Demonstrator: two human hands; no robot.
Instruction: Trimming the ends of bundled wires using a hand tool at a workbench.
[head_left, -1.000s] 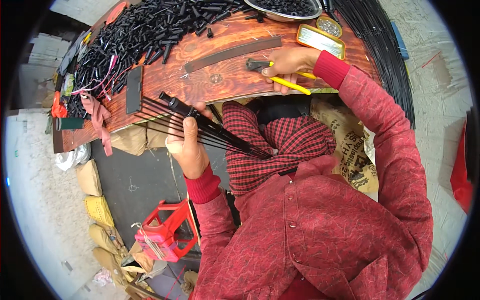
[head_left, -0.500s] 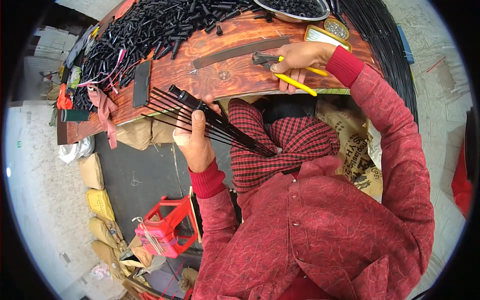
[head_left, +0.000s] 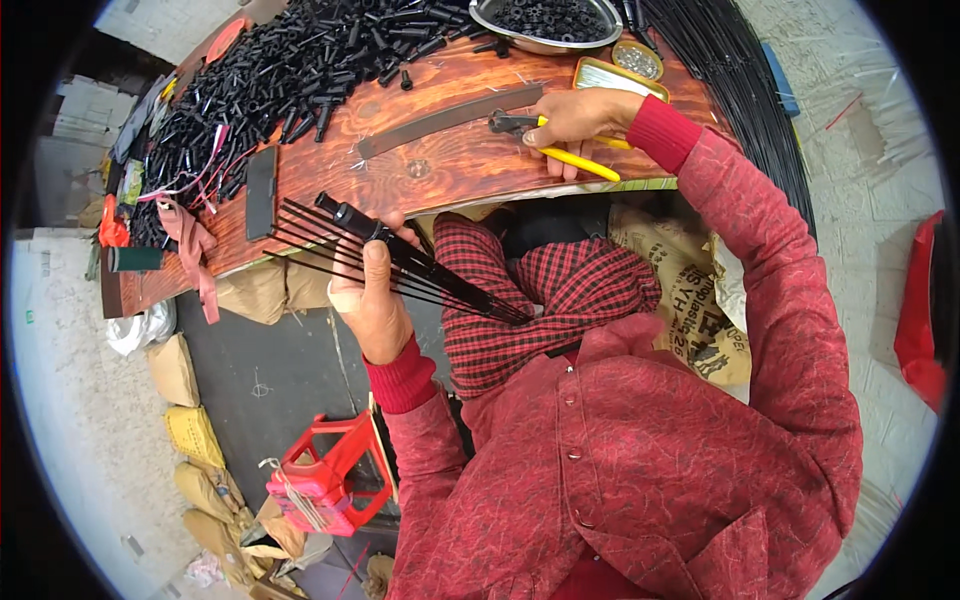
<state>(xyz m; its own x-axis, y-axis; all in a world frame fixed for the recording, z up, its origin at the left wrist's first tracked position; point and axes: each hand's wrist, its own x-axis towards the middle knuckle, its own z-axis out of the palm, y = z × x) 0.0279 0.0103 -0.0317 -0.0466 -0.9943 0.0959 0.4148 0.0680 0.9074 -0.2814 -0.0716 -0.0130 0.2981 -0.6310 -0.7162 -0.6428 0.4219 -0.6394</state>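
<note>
Left hand (head_left: 372, 305) clenched around a black tube fitting with fanned thin black rods (head_left: 400, 265) just off the wooden bench (head_left: 440, 165) edge, right hand (head_left: 572, 118) closed on yellow-handled pliers (head_left: 548, 140) lying on the bench; a loosened grip would likely let rods slip out and scatter.

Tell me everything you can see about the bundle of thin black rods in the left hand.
The bundle of thin black rods looks like stiff dark wire or plastic. A black tube joins the rods at the upper-left end, and they fan out beside it. The left hand grips it mid-length, thumb on top. It slants down toward the checked cloth, just below the wooden bench edge.
</note>
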